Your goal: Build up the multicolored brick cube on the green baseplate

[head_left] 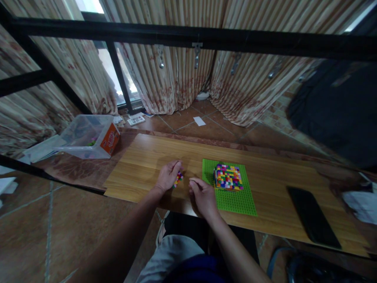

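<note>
My left hand (pixel 169 175) is closed around a small piece built of multicoloured toy bricks (pixel 178 179), held low over the wooden board; part of the piece is hidden by the hand. To its right, my right hand (pixel 204 196) is curled with thumb and fingertips together, and anything between them is too small to make out. Just beyond that hand lies a green studded baseplate (pixel 235 204). On the baseplate stands a larger block of toy bricks (pixel 228 177) in many colours, apart from both hands.
A clear plastic bin (pixel 85 135) with an orange label and a few bricks inside stands at the left. A black flat object like a phone (pixel 313 216) lies on the right of the wooden tabletop (pixel 271 177). A black metal frame (pixel 176 33) crosses above, before curtains (pixel 182 78).
</note>
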A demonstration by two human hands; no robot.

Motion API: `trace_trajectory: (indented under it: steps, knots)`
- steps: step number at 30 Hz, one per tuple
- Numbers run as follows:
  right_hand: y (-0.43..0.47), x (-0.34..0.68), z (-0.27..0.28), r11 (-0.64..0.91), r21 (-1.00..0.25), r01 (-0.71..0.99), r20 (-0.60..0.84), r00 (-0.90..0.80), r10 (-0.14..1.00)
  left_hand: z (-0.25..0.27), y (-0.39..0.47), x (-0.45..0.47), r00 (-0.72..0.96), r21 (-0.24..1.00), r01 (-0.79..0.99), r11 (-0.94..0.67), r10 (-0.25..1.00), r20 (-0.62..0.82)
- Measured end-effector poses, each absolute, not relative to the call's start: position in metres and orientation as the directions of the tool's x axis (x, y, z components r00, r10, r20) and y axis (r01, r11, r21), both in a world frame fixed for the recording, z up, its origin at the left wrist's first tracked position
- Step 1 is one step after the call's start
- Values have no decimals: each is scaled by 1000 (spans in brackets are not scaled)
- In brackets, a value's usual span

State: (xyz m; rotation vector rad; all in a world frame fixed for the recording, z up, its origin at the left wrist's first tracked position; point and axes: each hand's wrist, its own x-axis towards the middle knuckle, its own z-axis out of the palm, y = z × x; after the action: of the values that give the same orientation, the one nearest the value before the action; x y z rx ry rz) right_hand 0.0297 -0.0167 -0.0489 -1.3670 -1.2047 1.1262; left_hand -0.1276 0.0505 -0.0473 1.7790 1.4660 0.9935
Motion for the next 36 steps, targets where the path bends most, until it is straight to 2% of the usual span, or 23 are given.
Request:
trace_trajectory:
  steps: [3,7,18,24,28,31,36]
  knots:
    - [-9,26,-46,92,-947,308,106,30,994,-47,50,-127,98,836,514,-192,981,165]
    - [2,19,-46,168,-907,387,174,-19,985,-47,51,-128,97,844,502,-189,982,162]
    - [-12,34,-44,166,-931,326,190,44,981,-48,52,-128,101,837,507,-207,978,181]
    - [-45,59,-34,18,-987,161,35,102,994,-47,51,-128,103,833,512,-210,978,183]
    - [-66,82,-32,-48,-985,167,-17,186,982,-46,51,-127,95,830,524,-191,982,166]
    - [-77,103,-34,-37,-959,281,39,259,965,-45,51,-127,93,829,527,-185,983,160]
    - [-79,137,-41,58,-892,448,251,385,888,-47,52,-127,95,844,504,-182,983,155]
